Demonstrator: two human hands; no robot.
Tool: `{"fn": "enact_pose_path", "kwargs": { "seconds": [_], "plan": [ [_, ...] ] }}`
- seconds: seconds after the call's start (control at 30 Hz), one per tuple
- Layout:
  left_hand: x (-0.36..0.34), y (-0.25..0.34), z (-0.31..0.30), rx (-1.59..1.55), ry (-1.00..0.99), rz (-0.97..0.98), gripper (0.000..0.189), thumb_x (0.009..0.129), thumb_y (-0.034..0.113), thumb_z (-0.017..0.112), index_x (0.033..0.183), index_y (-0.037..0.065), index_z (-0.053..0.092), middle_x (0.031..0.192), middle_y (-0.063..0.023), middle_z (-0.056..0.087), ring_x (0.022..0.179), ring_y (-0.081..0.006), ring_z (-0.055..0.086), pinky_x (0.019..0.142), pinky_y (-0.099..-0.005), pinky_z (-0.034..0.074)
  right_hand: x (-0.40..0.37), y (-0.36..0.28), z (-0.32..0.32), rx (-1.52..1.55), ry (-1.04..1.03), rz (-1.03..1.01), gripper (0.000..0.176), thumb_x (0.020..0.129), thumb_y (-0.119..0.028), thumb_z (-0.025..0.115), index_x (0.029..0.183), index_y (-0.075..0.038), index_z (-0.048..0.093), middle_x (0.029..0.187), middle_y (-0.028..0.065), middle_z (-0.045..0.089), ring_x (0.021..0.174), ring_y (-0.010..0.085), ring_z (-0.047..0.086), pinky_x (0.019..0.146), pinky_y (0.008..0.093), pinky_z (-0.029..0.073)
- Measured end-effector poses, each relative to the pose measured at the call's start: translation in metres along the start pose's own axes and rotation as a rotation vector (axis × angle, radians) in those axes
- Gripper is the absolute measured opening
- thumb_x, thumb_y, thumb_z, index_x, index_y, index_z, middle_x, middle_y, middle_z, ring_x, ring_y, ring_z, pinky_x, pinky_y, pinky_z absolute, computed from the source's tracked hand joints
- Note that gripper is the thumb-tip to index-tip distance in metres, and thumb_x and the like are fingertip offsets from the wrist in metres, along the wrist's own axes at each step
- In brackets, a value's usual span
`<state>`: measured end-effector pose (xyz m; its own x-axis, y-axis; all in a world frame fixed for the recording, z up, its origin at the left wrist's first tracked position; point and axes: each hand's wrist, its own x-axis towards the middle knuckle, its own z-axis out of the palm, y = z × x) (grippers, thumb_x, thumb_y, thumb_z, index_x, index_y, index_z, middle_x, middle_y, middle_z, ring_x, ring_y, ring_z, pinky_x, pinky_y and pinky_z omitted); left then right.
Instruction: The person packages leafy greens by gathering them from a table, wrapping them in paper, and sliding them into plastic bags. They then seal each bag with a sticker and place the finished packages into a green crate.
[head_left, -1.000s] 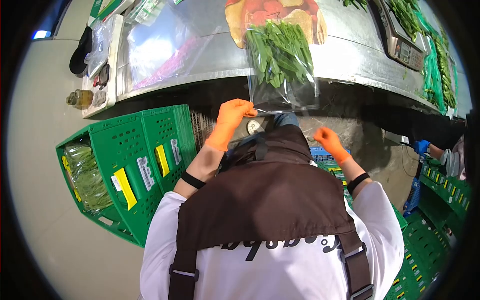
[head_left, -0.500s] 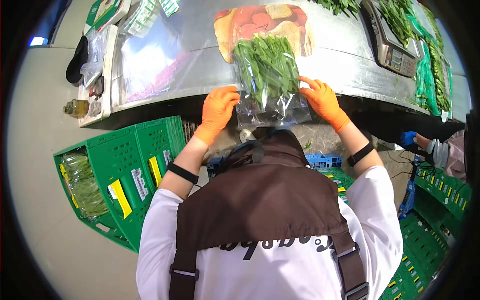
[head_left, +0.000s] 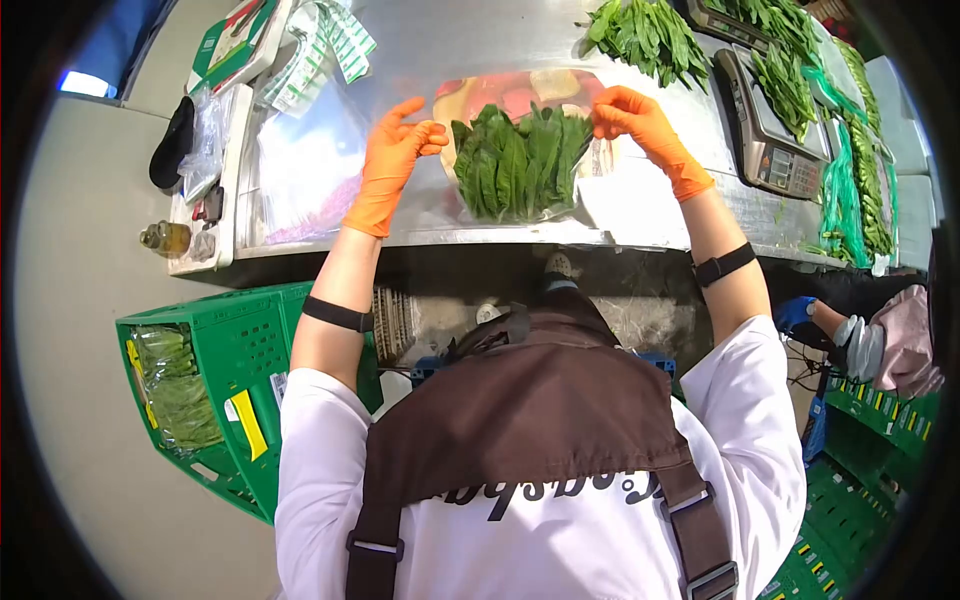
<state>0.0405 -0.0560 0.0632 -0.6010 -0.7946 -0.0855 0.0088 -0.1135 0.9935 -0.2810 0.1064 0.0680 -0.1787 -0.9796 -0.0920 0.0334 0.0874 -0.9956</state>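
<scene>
A clear plastic bag of leafy greens (head_left: 522,165) lies near the metal table's front edge, over a mat (head_left: 488,92) printed with a food picture. My left hand (head_left: 392,160), in an orange glove, is just left of the bag, its fingers partly bent and apart. At the bag's upper right corner is my right hand (head_left: 645,130), also in an orange glove. Its fingertips are drawn together; what is between them is too small to make out.
Loose greens (head_left: 655,42) and a scale (head_left: 775,160) are at the right, beside green netting (head_left: 840,205). Plastic bags (head_left: 310,165) lie at the left. A green crate (head_left: 240,345) with packed greens stands below left. At the far right is another person's blue-gloved hand (head_left: 796,313).
The greens bag has moved further onto the table, and its loose plastic end no longer hangs toward me. Both hands have moved up and forward. The view has shifted slightly.
</scene>
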Motion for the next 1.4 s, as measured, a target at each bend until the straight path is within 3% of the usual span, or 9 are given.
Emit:
{"fn": "enact_pose_path", "kwargs": {
  "seconds": [0.47, 0.73, 0.8, 0.9, 0.97, 1.07, 1.2, 1.33, 1.4],
  "plan": [
    [0.009, 0.036, 0.022, 0.319, 0.048, -0.137, 0.037, 0.094, 0.036, 0.051, 0.081, 0.003, 0.062, 0.062, -0.0075, 0.061, 0.049, -0.0146, 0.057, 0.044, -0.0236, 0.041, -0.01, -0.028, 0.026, -0.153, 0.337, -0.074, 0.039, 0.091, -0.035, 0.057, 0.075, 0.0, 0.065, 0.066, 0.0026, 0.062, 0.06, 0.0089, 0.054, 0.058, 0.0235, 0.043],
    [-0.118, -0.107, 0.057, -0.11, 0.032, -0.752, 0.039, 0.091, 0.036, 0.055, 0.084, -0.002, 0.061, 0.061, -0.007, 0.058, 0.046, -0.0159, 0.055, 0.044, -0.0257, 0.041, -0.117, 0.111, 0.056, -0.048, 0.415, 0.682, 0.034, 0.085, -0.025, 0.059, 0.059, -0.003, 0.061, 0.052, 0.0042, 0.055, 0.043, 0.0117, 0.042, 0.043, 0.0275, 0.032],
    [-0.095, -0.087, 0.057, 0.229, 0.068, -0.621, 0.03, 0.088, 0.03, 0.06, 0.091, 0.001, 0.061, 0.074, -0.0098, 0.062, 0.06, -0.0188, 0.06, 0.051, -0.029, 0.045, -0.111, 0.12, 0.049, -0.048, 0.353, 0.733, 0.035, 0.085, -0.025, 0.058, 0.058, -0.003, 0.061, 0.052, 0.004, 0.055, 0.044, 0.012, 0.043, 0.044, 0.0279, 0.032],
    [-0.068, -0.022, 0.098, 0.875, 0.24, 0.193, 0.026, 0.087, 0.022, 0.059, 0.107, 0.005, 0.06, 0.095, -0.0112, 0.064, 0.086, -0.0243, 0.061, 0.08, -0.0388, 0.047, -0.113, 0.12, 0.053, -0.105, 0.398, 0.66, 0.036, 0.085, -0.026, 0.059, 0.059, -0.003, 0.061, 0.053, 0.0045, 0.057, 0.044, 0.0116, 0.044, 0.043, 0.0283, 0.032],
    [-0.052, -0.002, 0.123, 0.843, -0.282, 0.561, 0.035, 0.09, 0.019, 0.053, 0.123, 0.01, 0.053, 0.116, -0.0087, 0.06, 0.115, -0.028, 0.05, 0.104, -0.048, 0.027, -0.117, 0.122, 0.05, -0.015, 0.357, 0.67, 0.035, 0.087, -0.028, 0.057, 0.062, -0.002, 0.061, 0.055, 0.0051, 0.059, 0.044, 0.0116, 0.046, 0.043, 0.0277, 0.033],
    [-0.054, -0.078, 0.125, 0.887, -0.508, 0.297, 0.041, 0.093, 0.017, 0.046, 0.133, 0.014, 0.044, 0.125, -0.0056, 0.057, 0.126, -0.027, 0.043, 0.11, -0.0509, 0.012, -0.12, 0.108, 0.023, 0.128, 0.18, 0.804, 0.036, 0.09, -0.033, 0.052, 0.078, -0.001, 0.063, 0.061, 0.006, 0.063, 0.047, 0.0123, 0.054, 0.043, 0.0249, 0.034],
    [-0.044, -0.079, 0.114, 0.69, -0.542, 0.116, 0.043, 0.099, 0.029, 0.034, 0.138, 0.011, 0.039, 0.132, -0.0042, 0.052, 0.132, -0.0256, 0.036, 0.111, -0.0516, 0.007, -0.129, 0.099, -0.014, -0.025, 0.628, 0.531, 0.03, 0.09, -0.028, 0.052, 0.094, -0.001, 0.063, 0.073, 0.0084, 0.066, 0.063, 0.0164, 0.063, 0.059, 0.0293, 0.049],
    [-0.041, -0.077, 0.114, 0.688, -0.581, 0.055, 0.046, 0.1, 0.033, 0.03, 0.139, 0.009, 0.036, 0.135, -0.0029, 0.05, 0.132, -0.0255, 0.036, 0.111, -0.0514, 0.005, -0.125, 0.029, 0.067, -0.909, -0.083, -0.412, 0.057, 0.072, -0.022, 0.071, 0.124, -0.012, 0.052, 0.124, 0.0102, 0.053, 0.115, 0.0295, 0.051, 0.092, 0.0372, 0.045],
    [-0.038, -0.074, 0.11, 0.637, -0.617, 0.033, 0.05, 0.099, 0.038, 0.031, 0.138, 0.008, 0.038, 0.136, -0.006, 0.049, 0.133, -0.0246, 0.035, 0.112, -0.0473, 0.009, -0.127, 0.061, 0.068, -1.063, -0.141, -0.399, 0.064, 0.07, -0.023, 0.073, 0.129, -0.015, 0.048, 0.13, 0.009, 0.049, 0.12, 0.0311, 0.047, 0.095, 0.0387, 0.043]
  ]
}}
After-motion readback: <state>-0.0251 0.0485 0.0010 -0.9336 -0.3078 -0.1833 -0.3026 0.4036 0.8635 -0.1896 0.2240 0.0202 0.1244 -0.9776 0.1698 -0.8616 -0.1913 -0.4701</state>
